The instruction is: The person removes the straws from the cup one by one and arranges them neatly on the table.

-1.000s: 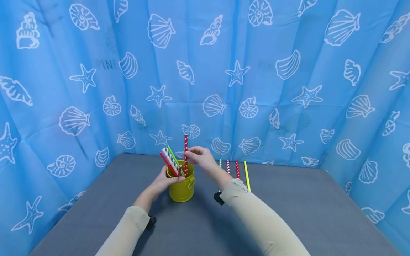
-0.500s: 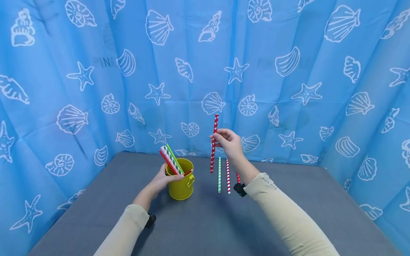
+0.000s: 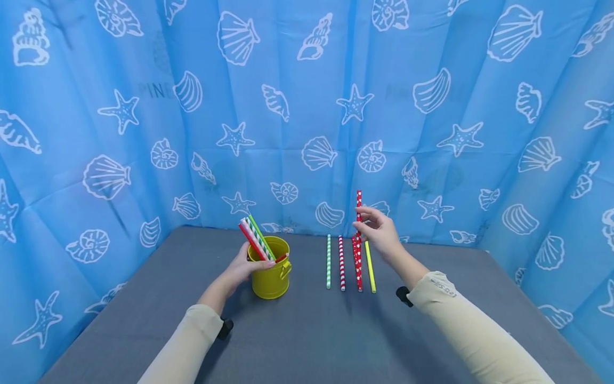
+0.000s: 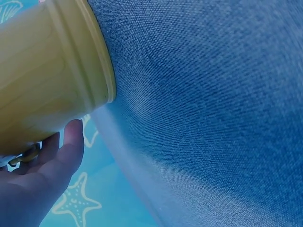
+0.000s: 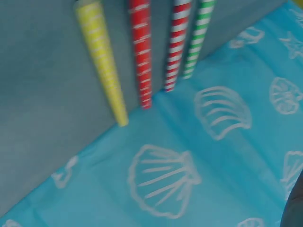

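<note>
Head: high, facing forward-down. Left wrist: close beside bucket (image 4: 47,61). Right wrist: near straws (image 5: 141,52), shared with head.

Your left hand (image 3: 240,268) is curled in a grip, its thumb (image 3: 263,264) stretched out to the right of the mostly hidden fingers; your left wrist (image 3: 213,298) lies behind them, nearer you, with your left forearm (image 3: 184,344) further back. Your right hand (image 3: 380,232) pinches — index finger (image 3: 371,213) above, right thumb (image 3: 363,229) just below, both tips leftward — while your right wrist (image 3: 411,270) lies behind these fingers, to their right, your right forearm (image 3: 472,322) sloping back beyond it.
</note>
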The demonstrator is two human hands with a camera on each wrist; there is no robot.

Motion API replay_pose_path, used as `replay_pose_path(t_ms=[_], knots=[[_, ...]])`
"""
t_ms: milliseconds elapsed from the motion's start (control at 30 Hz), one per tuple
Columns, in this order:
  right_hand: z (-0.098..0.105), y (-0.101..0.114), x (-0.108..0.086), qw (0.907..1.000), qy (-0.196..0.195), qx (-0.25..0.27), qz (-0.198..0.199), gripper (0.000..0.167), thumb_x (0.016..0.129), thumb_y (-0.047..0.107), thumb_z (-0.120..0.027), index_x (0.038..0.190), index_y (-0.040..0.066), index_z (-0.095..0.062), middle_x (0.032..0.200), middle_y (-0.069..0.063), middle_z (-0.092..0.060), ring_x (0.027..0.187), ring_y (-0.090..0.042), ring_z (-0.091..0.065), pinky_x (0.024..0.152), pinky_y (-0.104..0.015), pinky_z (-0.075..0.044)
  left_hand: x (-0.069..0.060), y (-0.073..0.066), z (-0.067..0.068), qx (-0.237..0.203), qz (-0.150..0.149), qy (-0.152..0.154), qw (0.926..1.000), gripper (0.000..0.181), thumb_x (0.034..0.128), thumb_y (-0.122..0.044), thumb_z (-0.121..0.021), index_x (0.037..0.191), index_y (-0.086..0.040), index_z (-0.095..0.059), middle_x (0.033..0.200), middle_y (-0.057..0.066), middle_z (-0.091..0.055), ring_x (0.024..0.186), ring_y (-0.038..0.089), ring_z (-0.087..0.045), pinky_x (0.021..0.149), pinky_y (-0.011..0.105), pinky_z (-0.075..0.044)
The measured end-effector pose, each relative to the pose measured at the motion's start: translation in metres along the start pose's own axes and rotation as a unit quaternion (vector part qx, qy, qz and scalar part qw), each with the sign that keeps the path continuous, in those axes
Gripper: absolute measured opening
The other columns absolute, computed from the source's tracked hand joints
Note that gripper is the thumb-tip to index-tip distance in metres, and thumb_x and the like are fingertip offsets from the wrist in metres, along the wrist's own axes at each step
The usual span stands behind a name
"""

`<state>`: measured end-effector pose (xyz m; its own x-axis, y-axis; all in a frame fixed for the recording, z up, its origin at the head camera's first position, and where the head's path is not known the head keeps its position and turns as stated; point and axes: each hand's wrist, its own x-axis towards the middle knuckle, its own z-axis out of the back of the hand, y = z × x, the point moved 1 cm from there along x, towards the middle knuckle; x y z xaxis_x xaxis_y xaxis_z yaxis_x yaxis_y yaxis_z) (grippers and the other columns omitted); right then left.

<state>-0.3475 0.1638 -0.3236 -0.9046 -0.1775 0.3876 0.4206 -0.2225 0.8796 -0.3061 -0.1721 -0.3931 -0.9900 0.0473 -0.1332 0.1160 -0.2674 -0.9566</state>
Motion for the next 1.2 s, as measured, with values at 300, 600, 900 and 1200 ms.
replay_pose_path(t_ms=[300,600,900,1200], knots=[[0.031,-0.019,-0.001,0.9916,0.067,-0.11,-0.011,0.057,0.09,0.009,-0.07,0.139,0.001,-0.045,0.108,-0.022,-0.059,0.095,-0.025,-0.055,0.074,-0.031,-0.051,-0.001,-0.001,-0.001,-0.001,-0.003,-0.007,1.0,0.087,0.0862,-0.035,-0.07,0.151,-0.013,-0.015,0.15,0.02,-0.027,0.135,0.043,-0.025,0.1,0.07,-0.029],[0.052,-0.043,-0.001,0.9855,0.098,-0.136,-0.026,0.064,0.089,0.01,-0.072,0.143,-0.001,-0.039,0.11,-0.019,-0.056,0.1,-0.03,-0.053,0.079,-0.036,-0.048,-0.001,0.002,-0.002,-0.008,-0.006,-0.009,0.9999,0.085,0.086,-0.033,-0.07,0.15,-0.013,-0.017,0.149,0.02,-0.028,0.135,0.042,-0.025,0.1,0.069,-0.029],[0.065,-0.064,-0.002,0.9753,0.145,-0.143,-0.085,0.073,0.09,0.008,-0.069,0.149,-0.003,-0.028,0.117,-0.024,-0.048,0.101,-0.033,-0.051,0.083,-0.045,-0.05,0.0,0.001,-0.002,-0.011,-0.008,-0.005,0.9999,0.088,0.0845,-0.035,-0.072,0.15,-0.013,-0.017,0.149,0.02,-0.028,0.135,0.043,-0.025,0.1,0.07,-0.029],[0.071,-0.094,-0.005,0.968,0.172,-0.131,-0.128,0.071,0.091,0.004,-0.067,0.148,-0.006,-0.026,0.112,-0.023,-0.049,0.092,-0.026,-0.059,0.085,-0.05,-0.05,0.0,0.002,-0.002,-0.008,-0.008,-0.004,0.9999,0.087,0.0853,-0.035,-0.071,0.15,-0.013,-0.017,0.149,0.021,-0.028,0.134,0.044,-0.026,0.099,0.07,-0.03]])
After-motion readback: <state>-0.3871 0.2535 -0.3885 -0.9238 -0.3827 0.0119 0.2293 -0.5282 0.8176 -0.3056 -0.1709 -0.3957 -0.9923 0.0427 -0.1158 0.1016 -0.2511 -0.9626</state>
